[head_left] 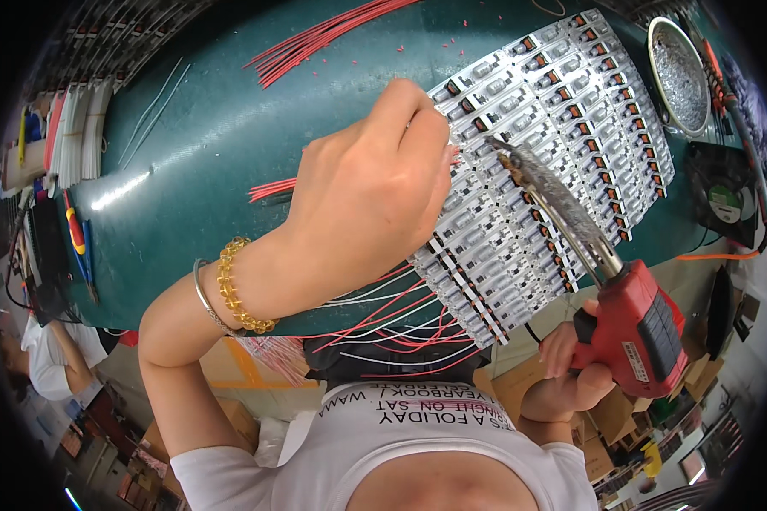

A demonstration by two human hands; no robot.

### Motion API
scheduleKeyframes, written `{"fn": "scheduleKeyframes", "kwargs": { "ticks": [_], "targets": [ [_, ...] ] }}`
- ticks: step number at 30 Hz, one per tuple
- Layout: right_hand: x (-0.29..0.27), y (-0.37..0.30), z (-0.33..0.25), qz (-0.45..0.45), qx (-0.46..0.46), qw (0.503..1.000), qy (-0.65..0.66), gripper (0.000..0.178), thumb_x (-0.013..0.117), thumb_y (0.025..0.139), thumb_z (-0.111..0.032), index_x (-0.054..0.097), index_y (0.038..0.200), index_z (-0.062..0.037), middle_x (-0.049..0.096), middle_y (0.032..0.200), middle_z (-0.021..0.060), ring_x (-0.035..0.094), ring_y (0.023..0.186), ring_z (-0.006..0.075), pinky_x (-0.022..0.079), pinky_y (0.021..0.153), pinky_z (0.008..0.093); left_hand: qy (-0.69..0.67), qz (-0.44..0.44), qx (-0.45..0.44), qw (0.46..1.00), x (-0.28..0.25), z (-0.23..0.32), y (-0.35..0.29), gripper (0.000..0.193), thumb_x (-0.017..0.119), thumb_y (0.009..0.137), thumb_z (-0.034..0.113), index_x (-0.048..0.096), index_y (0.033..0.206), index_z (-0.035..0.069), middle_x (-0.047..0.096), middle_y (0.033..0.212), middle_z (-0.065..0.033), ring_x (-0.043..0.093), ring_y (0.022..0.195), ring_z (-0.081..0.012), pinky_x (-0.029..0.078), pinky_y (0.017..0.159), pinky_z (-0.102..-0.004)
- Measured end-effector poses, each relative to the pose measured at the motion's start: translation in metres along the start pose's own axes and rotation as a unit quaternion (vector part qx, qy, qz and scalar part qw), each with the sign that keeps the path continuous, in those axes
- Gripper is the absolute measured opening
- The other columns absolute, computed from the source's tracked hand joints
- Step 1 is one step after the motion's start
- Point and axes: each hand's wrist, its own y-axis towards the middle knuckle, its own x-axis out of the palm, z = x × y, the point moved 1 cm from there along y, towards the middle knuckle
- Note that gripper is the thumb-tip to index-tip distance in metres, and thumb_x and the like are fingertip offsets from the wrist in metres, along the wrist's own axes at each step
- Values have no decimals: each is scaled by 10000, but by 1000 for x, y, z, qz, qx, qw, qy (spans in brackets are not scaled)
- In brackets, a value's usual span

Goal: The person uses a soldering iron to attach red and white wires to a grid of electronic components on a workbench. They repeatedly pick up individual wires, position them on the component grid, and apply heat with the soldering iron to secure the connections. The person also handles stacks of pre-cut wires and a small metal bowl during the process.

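My left hand (366,179) is closed, with its fingers curled at the left edge of a large panel of small circuit boards (562,111). Red wires (273,188) stick out on the left of that hand, and a bit of red shows at its fingertips; the grip itself is partly hidden. In my right hand (575,366) is a red and black soldering gun (643,332). Its dark, crusted tip points up and left over the panel, close to my left fingers. White and red wires (400,332) hang from the panel's near edge toward my lap.
A bundle of red wires (315,38) lies at the far side of the green table mat (204,170). At right stand a round metal tin (680,77) and a black fan (724,196). A screwdriver (77,230) and bundled white strips (81,136) are at left. Another person (51,362) sits at far left.
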Motion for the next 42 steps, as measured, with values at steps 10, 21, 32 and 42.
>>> {"fn": "scheduleKeyframes", "kwargs": {
  "ticks": [10, 21, 32, 42],
  "targets": [
    [6, 0, -4, 5, 34, 998, -45, 707, 625, 774, -533, 438, 1057, 87, 446, 462, 8, 411, 360, 113, 352, 376, 238, 12, 17, 25, 999, 4, -3, -1, 123, 652, 711, -20, 536, 737, 11, 547, 808, -66, 556, 546, -187, 440, 463, -279],
    [2, -4, -5, -7, 3, 999, -46, 814, 612, 770, -558, 409, 1173, 119, 458, 476, 7, 409, 356, 106, 352, 375, 233, 35, 12, 51, 998, 6, -4, -1, 131, 621, 723, 36, 497, 713, -4, 465, 758, -103, 557, 548, -217, 453, 440, -317],
    [-1, -5, -2, 8, -4, 1000, -23, 826, 572, 792, -576, 388, 1202, 116, 446, 456, -3, 407, 358, 99, 366, 384, 233, 22, 20, 28, 999, 2, -2, -1, 97, 632, 734, -22, 545, 766, 5, 558, 850, -93, 575, 608, -202, 468, 501, -272],
    [-13, -8, 4, -3, -3, 1000, 10, 825, 537, 809, -590, 360, 1210, 109, 419, 455, -11, 404, 355, 96, 376, 389, 228, -25, -9, 25, 999, -7, -2, 2, 80, 639, 732, -32, 573, 771, -8, 568, 891, -93, 573, 625, -156, 467, 494, -245]
  ]
}}
